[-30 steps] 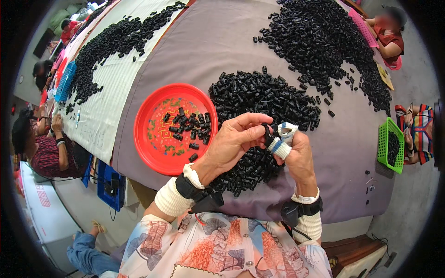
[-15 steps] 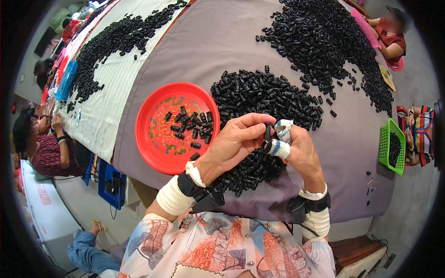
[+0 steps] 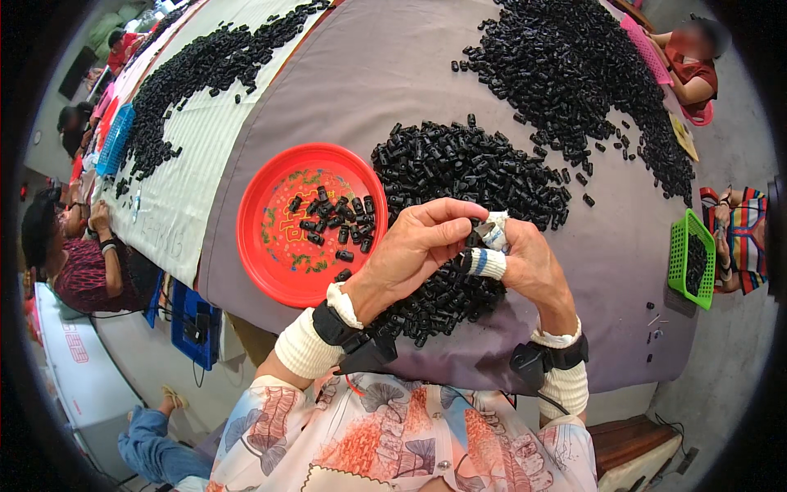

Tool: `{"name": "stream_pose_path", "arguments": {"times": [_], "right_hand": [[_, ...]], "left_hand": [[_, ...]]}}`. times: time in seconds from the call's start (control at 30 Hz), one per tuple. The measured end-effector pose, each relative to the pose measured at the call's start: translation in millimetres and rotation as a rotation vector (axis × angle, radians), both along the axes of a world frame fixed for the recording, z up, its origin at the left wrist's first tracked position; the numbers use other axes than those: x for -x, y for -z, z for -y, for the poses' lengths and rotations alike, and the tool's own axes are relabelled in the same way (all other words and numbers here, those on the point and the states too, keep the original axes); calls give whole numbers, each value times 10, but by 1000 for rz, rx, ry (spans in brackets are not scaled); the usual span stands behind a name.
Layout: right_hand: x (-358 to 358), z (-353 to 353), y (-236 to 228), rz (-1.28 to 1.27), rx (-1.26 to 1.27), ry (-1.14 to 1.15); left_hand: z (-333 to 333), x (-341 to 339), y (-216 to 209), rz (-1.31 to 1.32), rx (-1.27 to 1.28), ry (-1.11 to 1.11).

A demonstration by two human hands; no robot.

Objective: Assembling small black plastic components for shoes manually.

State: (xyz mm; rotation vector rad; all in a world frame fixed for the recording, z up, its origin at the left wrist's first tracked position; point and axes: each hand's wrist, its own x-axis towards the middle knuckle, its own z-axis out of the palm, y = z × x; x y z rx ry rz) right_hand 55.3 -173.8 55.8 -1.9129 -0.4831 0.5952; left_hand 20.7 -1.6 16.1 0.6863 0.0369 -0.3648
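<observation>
Over the near pile of small black cylindrical plastic parts (image 3: 459, 168), my two hands meet at one small black part (image 3: 473, 239). My left hand (image 3: 414, 250) pinches it between thumb and fingers. Closed in against the same part is my right hand (image 3: 533, 266), with white and blue-striped wraps on its thumb and a finger. The fingers cover most of the part. Left of my hands, a round red plastic tray (image 3: 261, 266) with a printed pattern holds several of the black parts on its right half.
A larger heap of black parts (image 3: 566, 82) spreads at the far right, another (image 3: 197, 70) on the pale cloth at left. A green basket (image 3: 691, 262) stands at the right edge, a blue basket (image 3: 117, 139) at left. Other people sit along both sides.
My right hand has moved slightly, its wrapped fingers closing nearer to my left fingertips. The black part is now more hidden between them. The tray and piles look the same.
</observation>
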Motion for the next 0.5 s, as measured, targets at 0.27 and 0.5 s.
{"name": "stream_pose_path", "arguments": {"times": [0.27, 0.5], "right_hand": [[32, 3, 53, -1, -31, 16], [56, -31, 35, -98, -124, 179]], "left_hand": [[10, -23, -27, -11, -6, -16], [40, 6, -59, -14, -23, -19]]}}
